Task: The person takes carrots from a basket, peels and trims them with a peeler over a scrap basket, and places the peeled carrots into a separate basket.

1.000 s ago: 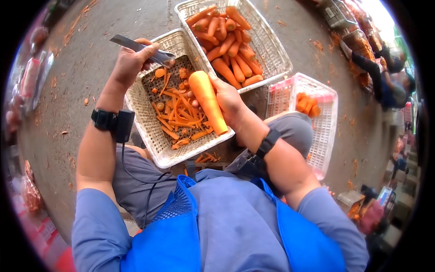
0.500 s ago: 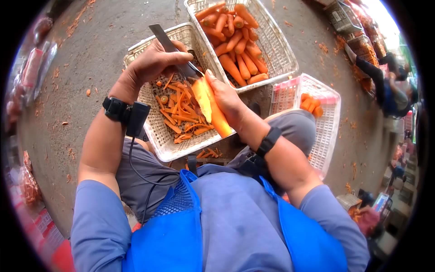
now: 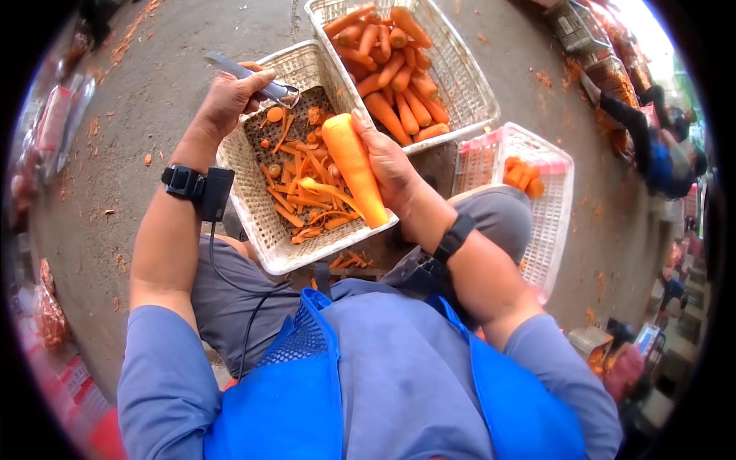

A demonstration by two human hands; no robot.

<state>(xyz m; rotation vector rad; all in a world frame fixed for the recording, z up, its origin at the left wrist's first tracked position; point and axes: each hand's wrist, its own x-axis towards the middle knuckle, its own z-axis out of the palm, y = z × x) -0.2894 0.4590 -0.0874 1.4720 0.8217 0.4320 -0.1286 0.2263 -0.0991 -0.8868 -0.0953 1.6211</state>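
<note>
My left hand is closed around the grey handle of a peeler. Its blade end points right, apart from the carrot. In my right hand is a thick, bright orange carrot, held along its side with the narrow end toward me. The carrot is over a white plastic crate between my knees. Orange peelings and a few cut carrot ends lie on the crate's bottom, and one long strip hangs or lies just beside the carrot; I cannot tell whether it touches.
A second white crate, full of whole carrots, stands behind the first. By my right knee is a white-and-pink crate with several peeled carrots. Peel scraps litter the concrete floor. Another person sits at the far right.
My left hand has moved left and up with the peeler, away from the carrot. The strip that hung along the carrot has dropped toward the crate. My right hand keeps hold of the carrot.
</note>
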